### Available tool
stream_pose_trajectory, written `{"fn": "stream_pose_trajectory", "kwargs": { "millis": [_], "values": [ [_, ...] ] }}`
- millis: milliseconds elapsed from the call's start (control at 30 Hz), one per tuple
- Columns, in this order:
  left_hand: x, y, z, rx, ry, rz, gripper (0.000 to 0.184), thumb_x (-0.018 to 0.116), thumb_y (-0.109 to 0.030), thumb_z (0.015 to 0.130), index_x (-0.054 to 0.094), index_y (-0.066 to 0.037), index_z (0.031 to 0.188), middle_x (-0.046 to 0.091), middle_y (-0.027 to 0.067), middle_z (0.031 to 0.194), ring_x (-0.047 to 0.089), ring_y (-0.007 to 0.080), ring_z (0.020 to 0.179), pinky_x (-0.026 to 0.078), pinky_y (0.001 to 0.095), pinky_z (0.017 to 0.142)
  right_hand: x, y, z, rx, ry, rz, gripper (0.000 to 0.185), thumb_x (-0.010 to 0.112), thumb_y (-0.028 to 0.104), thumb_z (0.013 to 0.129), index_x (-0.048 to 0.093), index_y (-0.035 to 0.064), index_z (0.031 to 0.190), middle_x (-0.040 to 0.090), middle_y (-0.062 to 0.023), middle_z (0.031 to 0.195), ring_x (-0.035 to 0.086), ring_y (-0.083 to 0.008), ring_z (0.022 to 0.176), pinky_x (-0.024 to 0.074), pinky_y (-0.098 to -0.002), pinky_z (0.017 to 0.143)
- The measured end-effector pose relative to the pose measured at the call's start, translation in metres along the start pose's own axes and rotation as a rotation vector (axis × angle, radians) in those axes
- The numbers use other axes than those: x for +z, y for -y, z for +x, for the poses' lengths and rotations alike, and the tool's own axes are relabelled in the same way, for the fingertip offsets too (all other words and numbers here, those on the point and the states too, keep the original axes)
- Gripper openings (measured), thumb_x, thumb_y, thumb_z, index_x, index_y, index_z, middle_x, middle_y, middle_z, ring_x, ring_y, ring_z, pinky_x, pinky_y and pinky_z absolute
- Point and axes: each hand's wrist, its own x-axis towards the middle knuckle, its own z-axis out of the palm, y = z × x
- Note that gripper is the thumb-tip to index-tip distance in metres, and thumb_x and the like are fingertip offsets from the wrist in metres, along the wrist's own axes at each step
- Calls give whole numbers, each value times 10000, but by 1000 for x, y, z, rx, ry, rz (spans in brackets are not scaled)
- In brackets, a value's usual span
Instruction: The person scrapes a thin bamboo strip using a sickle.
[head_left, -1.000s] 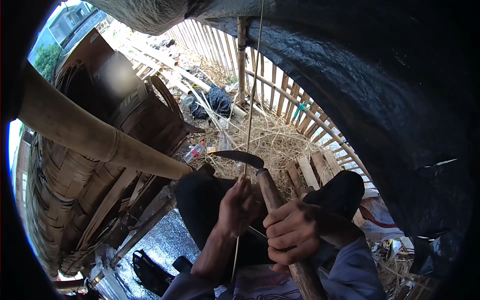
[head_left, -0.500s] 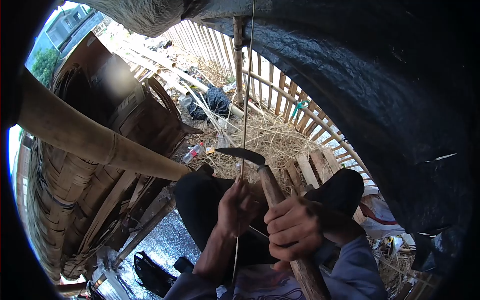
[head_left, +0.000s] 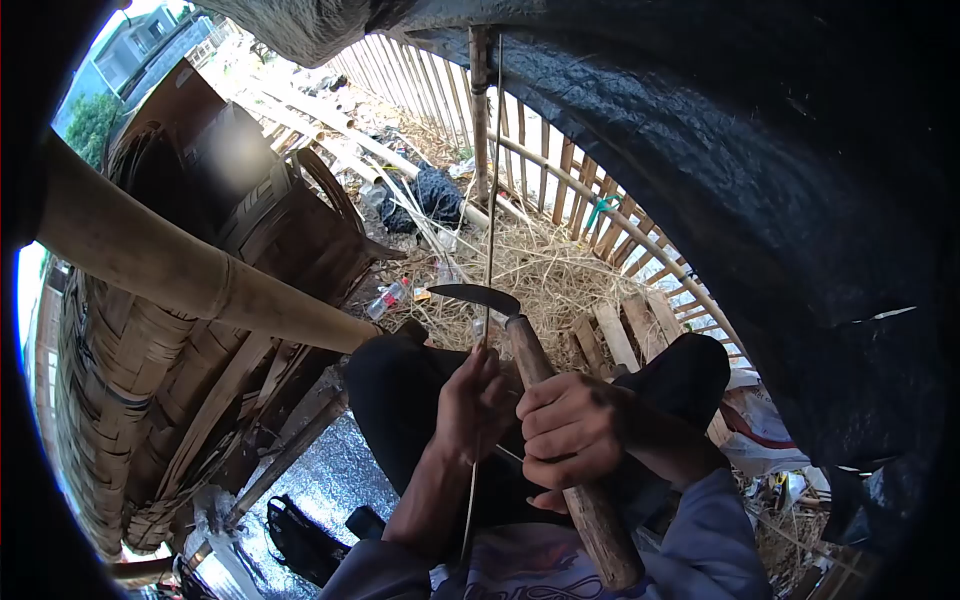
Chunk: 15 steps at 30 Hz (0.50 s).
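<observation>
My right hand [head_left: 570, 432] is wrapped round the thick wooden handle of a sickle [head_left: 532, 350], whose curved dark blade points left. A long thin bamboo strip [head_left: 492, 215] runs nearly upright in front of me and crosses the blade. My left hand [head_left: 472, 402] pinches this strip just below the blade, and its lower end passes down towards my lap. Whether the blade's edge touches the strip I cannot tell.
A thick bamboo pole [head_left: 215, 285] slants in from the left beside woven bamboo baskets [head_left: 150, 360]. Ahead lie straw and shavings [head_left: 550, 265], a plastic bottle [head_left: 388, 298] and a slatted fence [head_left: 570, 185]. Black plastic sheeting [head_left: 780, 200] hangs on the right.
My right hand and the sickle have shifted slightly left and up along the strip. The strip's top end has come down into view. My left hand stays nearly in place.
</observation>
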Motion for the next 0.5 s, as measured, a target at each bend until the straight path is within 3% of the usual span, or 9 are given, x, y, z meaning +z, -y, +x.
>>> {"fn": "stream_pose_trajectory", "kwargs": {
  "millis": [100,267,433,500],
  "values": [
    [-1,-2,-6,-6,103,70,303,362,-344,948,350,-183,692,261,-62,499,215,60,378,178,192,334,0,21,7,-57,-30,18,151,638,144,730,541,40,680,484,-21,590,503,-153,508,456,-303,537],
    [0,-2,-5,-30,80,44,294,371,-336,945,357,-178,698,255,-62,489,225,55,380,171,183,329,-11,1,0,31,-60,48,168,650,143,752,542,47,668,473,-6,578,506,-135,510,468,-287,547],
    [4,-4,-4,-4,116,30,285,383,-322,942,360,-172,701,265,-60,498,236,54,384,175,183,325,4,18,5,-67,3,0,185,652,171,749,538,51,667,456,-9,570,506,-156,508,458,-299,539],
    [4,0,-4,22,100,51,287,385,-324,942,359,-173,699,264,-61,498,236,55,387,174,186,329,-8,-6,-4,-18,16,-171,197,664,190,714,518,62,681,416,9,571,475,-135,511,437,-274,538]
  ]
}}
